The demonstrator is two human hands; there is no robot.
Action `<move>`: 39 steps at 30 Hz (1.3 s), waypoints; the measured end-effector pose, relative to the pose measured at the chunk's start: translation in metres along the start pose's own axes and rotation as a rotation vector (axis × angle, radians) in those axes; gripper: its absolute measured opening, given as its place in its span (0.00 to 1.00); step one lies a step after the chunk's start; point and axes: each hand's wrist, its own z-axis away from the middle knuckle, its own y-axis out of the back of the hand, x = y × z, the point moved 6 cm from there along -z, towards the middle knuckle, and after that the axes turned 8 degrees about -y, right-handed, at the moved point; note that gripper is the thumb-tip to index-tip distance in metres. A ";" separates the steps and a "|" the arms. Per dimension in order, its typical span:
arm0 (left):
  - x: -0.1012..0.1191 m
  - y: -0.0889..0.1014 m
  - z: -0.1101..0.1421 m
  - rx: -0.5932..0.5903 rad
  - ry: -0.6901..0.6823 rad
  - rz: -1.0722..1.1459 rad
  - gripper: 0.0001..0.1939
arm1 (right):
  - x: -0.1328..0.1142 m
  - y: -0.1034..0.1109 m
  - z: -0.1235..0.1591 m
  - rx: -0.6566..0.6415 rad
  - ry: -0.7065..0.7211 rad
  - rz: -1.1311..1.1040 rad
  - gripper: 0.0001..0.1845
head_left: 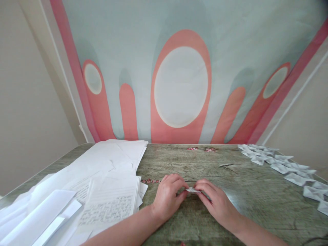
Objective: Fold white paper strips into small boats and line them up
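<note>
1. At the far left I see folded strips (48, 218) lying on the papers (102, 160). The heap is cut off by my bottom and left edges, and its layers overlap too much for me to count.
2. Nearer the middle, on the same heap, are written pages (110, 205). The writing is too blurred for me to read, and the left forearm covers their lower part.
3. The left hand (169, 193) is just right of the pages, pinching the left end of a small folded paper (192, 190) between thumb and fingertips. Its other fingers are curled and partly hidden from me.
4. That folded paper is between the two hands, in front of me at the near part of the table (179, 164). The fingertips hide both its ends, so I can't make out its full shape, nor whether it touches the wood.
5. The right hand (217, 203) grips the right end the same way, thumb below and fingers above. Its forearm leaves my view at the bottom.
6. A pale glare (232, 198) washes out the wood beside the right hand.
7. At the far right, folded pieces (294, 169) are spread in a slanting band; the nearest are cut by my right edge, and their creases look soft.
</note>
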 end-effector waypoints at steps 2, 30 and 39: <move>0.002 0.001 0.000 -0.002 -0.030 -0.035 0.06 | 0.000 0.000 0.000 0.002 0.009 0.021 0.08; 0.000 -0.015 0.002 -0.217 -0.062 -0.150 0.04 | 0.002 -0.010 -0.002 -0.127 0.056 0.385 0.08; 0.007 -0.014 0.001 -0.287 -0.116 -0.166 0.06 | 0.001 -0.010 -0.002 -0.233 0.048 0.374 0.10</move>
